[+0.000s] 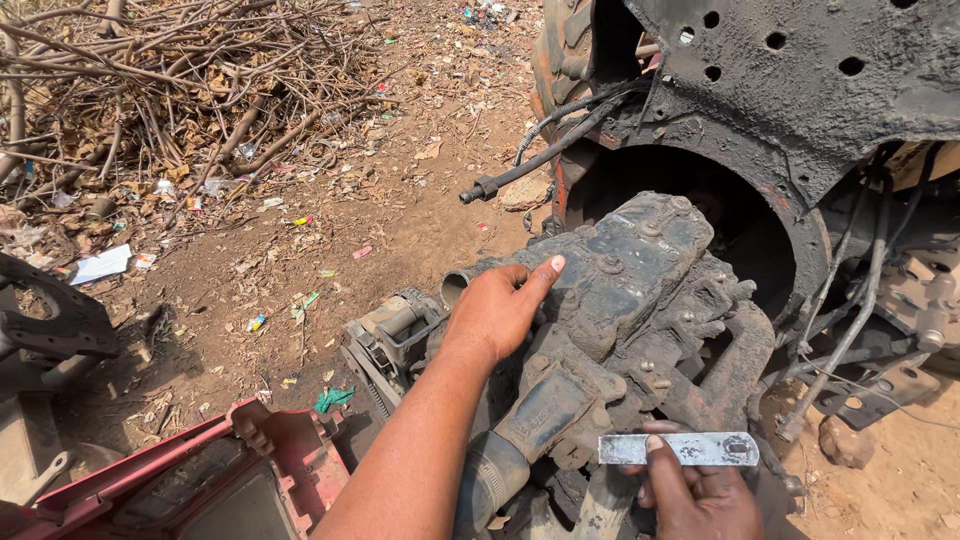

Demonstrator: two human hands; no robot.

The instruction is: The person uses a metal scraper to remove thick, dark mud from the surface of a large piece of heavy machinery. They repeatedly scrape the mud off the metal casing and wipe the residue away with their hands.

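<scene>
Left hand [500, 305] lies flat and open on the grimy engine block [640, 300], fingers together and pointing toward the block's top cover, palm pressed near its left edge, just beside a short open pipe stub [455, 287]. Right hand [695, 490] sits low at the block's near edge, thumb and fingers pinching a flat metal strip [680, 449] (pale grey, worn, one hole at its right end), held level just above the dirty casting. A black hose [540, 160] dangles from the machine frame [800, 90] beyond the block's far side. A red metal panel [230, 470] lies on the dirt at lower left, dry branches [160, 90] well apart at the upper left.
</scene>
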